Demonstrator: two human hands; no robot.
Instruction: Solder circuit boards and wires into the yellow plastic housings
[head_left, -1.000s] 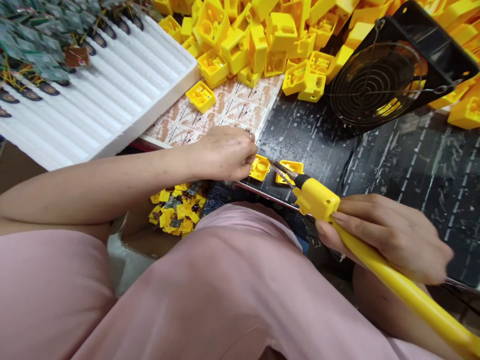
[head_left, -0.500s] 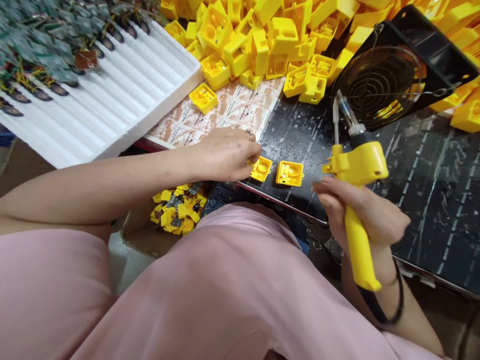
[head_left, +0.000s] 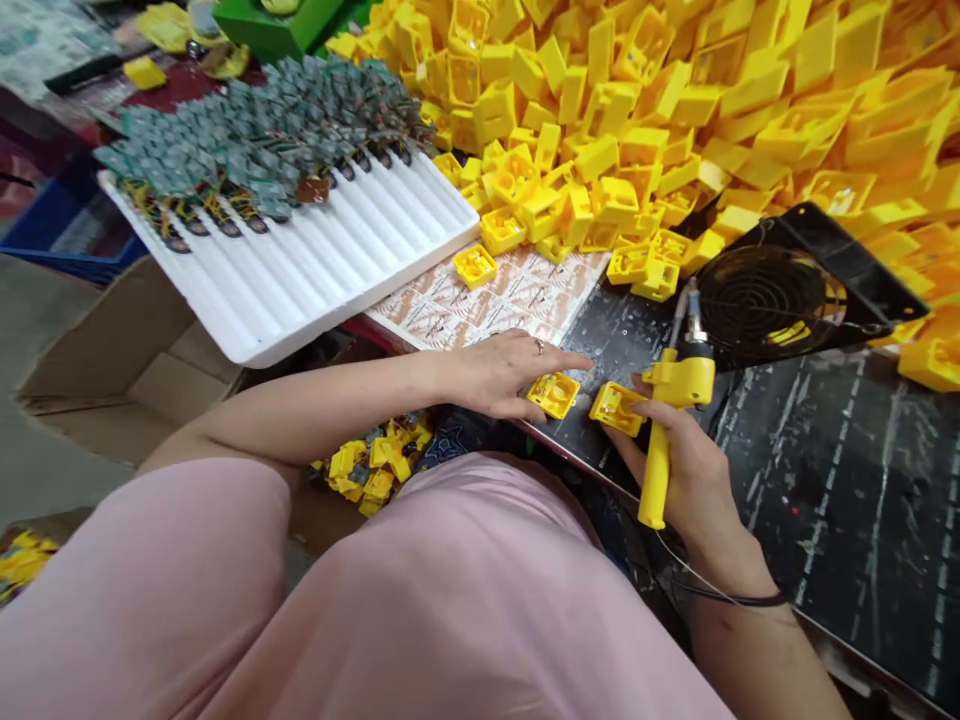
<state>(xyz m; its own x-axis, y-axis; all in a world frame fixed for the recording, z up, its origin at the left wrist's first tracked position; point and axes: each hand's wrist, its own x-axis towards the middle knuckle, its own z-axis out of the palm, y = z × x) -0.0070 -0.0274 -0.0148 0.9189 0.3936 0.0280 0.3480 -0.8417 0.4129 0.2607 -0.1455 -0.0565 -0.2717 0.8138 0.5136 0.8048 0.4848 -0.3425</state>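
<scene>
My left hand lies on the black mat with fingers stretched out, its fingertips resting beside and over a small yellow plastic housing. A second yellow housing lies just to its right, touched by my right hand's fingers. My right hand is closed around the yellow handle of a soldering gun, held upright with its metal tip pointing up toward the black fan.
A big heap of yellow housings fills the back. A white ribbed foam tray with green circuit boards sits at the left. Finished yellow parts lie in a box under the table edge. A cardboard box stands at the left.
My right hand lifted the soldering gun off the housings, swung its tip upward and drew it near the right housing. My left hand's fingers stretched out. My head rose, showing more of the table.
</scene>
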